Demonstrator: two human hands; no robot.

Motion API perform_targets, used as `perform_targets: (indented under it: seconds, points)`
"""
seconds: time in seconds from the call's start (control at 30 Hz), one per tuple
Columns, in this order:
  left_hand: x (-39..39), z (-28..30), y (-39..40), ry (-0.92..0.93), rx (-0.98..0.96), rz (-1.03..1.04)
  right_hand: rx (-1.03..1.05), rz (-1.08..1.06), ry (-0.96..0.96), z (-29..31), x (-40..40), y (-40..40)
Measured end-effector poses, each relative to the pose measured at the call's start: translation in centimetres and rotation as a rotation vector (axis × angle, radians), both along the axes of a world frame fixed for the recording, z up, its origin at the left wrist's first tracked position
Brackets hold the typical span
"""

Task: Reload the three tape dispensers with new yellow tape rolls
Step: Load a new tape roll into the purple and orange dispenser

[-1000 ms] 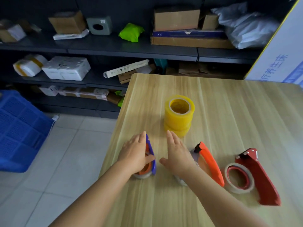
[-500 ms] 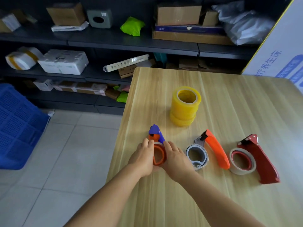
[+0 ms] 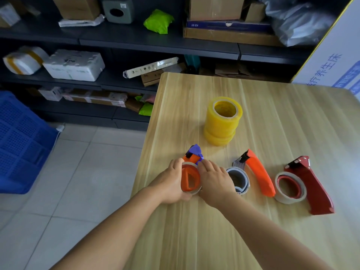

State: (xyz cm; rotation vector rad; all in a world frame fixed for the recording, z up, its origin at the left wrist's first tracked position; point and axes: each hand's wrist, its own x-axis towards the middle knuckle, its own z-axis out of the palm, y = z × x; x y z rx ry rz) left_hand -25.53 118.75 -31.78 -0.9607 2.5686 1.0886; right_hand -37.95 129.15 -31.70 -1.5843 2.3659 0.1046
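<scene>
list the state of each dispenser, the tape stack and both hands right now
purple-and-orange dispenser: flat on the table, spent core on its hub, held by both hands
orange dispenser: flat, untouched, spent core on
red dispenser: flat, untouched, near-empty roll on
yellow tape rolls: stacked upright, none loaded yet
left hand: closed around the first dispenser's roll end
right hand: fingers pressed on the same dispenser

Tape rolls (image 3: 222, 121) stacked behind three dispensers (image 3: 253, 173).
</scene>
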Motion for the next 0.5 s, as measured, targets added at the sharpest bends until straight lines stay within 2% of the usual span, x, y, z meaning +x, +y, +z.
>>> perform_targets:
  seconds: [0.13,0.3,0.5]
  points:
    - [0.9,-0.4,-0.1,0.041,0.098,0.04,0.0,0.073,-0.158,0.5,0.1,-0.1]
    - [1.9,-0.8,0.0,0.09,-0.018,0.019,-0.03,0.083,-0.202,0.7,0.1,0.1]
    - [1.5,-1.3,-0.7,0.109,0.226,0.18,-0.063,0.114,-0.167,0.5,0.7,0.0]
